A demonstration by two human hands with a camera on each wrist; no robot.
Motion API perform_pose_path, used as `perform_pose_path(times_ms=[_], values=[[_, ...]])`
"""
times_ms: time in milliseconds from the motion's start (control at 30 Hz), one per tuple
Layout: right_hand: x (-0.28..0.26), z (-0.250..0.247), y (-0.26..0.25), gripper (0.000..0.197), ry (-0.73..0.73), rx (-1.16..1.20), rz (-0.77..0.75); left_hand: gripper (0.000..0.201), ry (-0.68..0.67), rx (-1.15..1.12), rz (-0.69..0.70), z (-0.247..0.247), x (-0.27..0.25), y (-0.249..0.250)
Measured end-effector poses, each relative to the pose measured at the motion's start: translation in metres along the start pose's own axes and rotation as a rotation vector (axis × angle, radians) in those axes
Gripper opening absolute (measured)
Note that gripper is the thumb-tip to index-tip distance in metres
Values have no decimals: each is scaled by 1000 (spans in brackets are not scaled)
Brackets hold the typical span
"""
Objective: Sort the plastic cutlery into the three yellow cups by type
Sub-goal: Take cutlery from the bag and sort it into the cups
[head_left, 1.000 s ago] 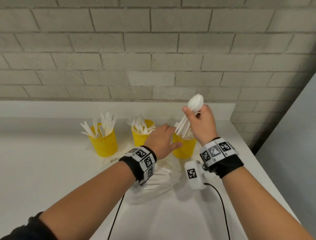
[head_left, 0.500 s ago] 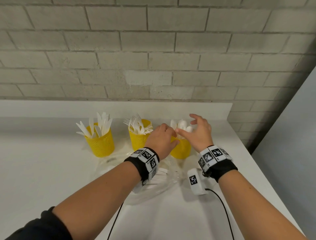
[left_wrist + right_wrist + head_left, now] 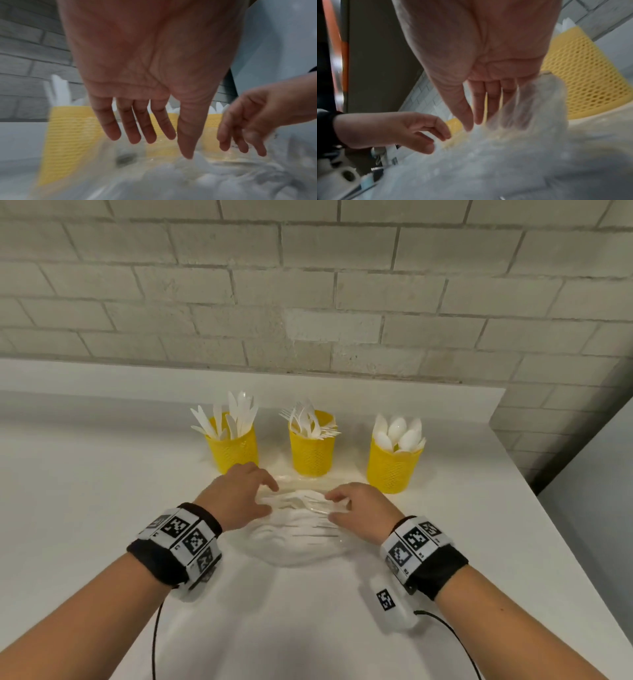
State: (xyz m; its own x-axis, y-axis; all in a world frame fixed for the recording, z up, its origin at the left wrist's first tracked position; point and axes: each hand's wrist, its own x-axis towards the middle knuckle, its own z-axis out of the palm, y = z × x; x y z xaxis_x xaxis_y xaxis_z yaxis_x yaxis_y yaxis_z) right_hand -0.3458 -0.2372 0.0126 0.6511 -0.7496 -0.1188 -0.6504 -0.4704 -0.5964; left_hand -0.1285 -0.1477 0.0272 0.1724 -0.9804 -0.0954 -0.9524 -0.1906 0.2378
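From the head view, both hands are down at a clear plastic bag (image 3: pixel 294 542) of loose white cutlery (image 3: pixel 301 503), the left hand (image 3: pixel 236 498) at its left end and the right hand (image 3: pixel 359 508) at its right, fingers bent over the pile; whether either has hold of a piece cannot be told here. Beyond the fingertips stand the knife cup (image 3: pixel 231 445), the fork cup (image 3: pixel 311 445) and, ahead of the right hand, the spoon cup (image 3: pixel 394 463). The pieces under the hands seem to lie with their long axes running from one hand to the other, though which ends face which way is unclear. The step looks like reaching for the next piece; next comes singling one out and telling its type. The left wrist view shows that palm spread, fingers (image 3: pixel 126 128) straight, holding nothing above the bag. The right wrist view shows straight fingers (image 3: pixel 491 102) dipping behind the blurred bag film, nothing visibly gripped
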Motion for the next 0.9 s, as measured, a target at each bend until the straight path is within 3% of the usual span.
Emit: perform_pose_path(times_ms=[133, 267, 567, 667, 833, 900], values=[[6, 1, 3, 85, -213, -318, 86, 66, 33, 55, -160, 8, -15, -18], [17, 12, -3, 99, -322, -418, 29, 88, -99, -96, -200, 17, -16, -20], [27, 31, -15, 74, -250, -488, -88, 91, -67, -233, -119, 23, -14, -13], [29, 33, -17, 64, -254, -519, -55, 90, -51, -251, -105, 23, -14, -14], [31, 25, -14, 40, -245, -394, 9, 86, -16, -255, -94, 23, -14, -16], [31, 20, -9, 41, -233, -293, 16, 84, -7, -258, -105, 23, -13, -19]])
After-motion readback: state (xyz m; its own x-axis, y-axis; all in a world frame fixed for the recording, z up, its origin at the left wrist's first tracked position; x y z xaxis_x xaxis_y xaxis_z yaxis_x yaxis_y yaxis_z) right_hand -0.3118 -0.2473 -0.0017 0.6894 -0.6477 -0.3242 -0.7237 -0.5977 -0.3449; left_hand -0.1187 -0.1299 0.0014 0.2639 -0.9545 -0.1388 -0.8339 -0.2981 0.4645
